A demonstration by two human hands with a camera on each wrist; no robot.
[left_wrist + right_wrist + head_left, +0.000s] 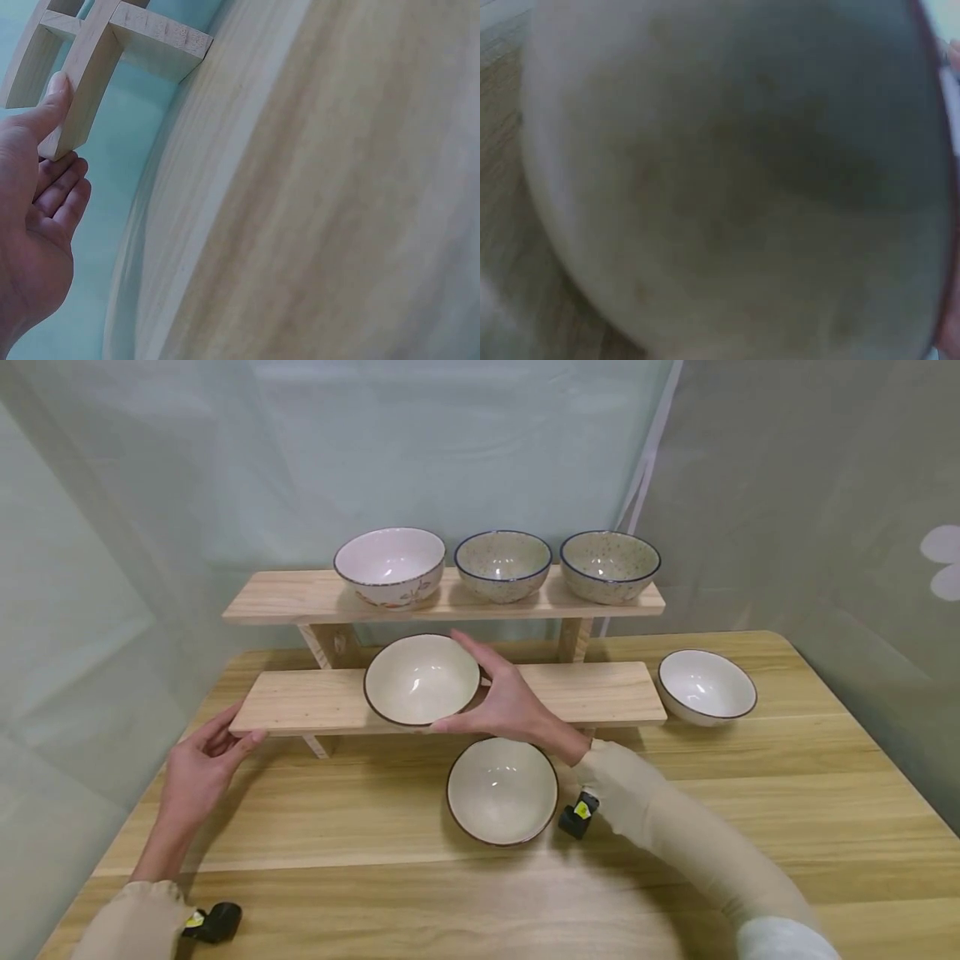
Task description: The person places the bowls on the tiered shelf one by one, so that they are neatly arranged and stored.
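Observation:
At the lower board of the wooden two-tier shelf, my left hand grips the left end. In the left wrist view the thumb lies on the board and the fingers curl beneath it. My right hand holds a cream bowl with a dark rim from its right side, thumb at the front and fingers behind. That bowl is upright at the lower board; whether it bears on the wood is hard to tell. Below my right wrist a second cream bowl stands on the table. A bowl's outer wall fills the right wrist view.
On the upper board stand a white patterned bowl and two speckled bowls with blue rims, one in the middle and one at the right. A white bowl stands on the table beside the shelf's right end.

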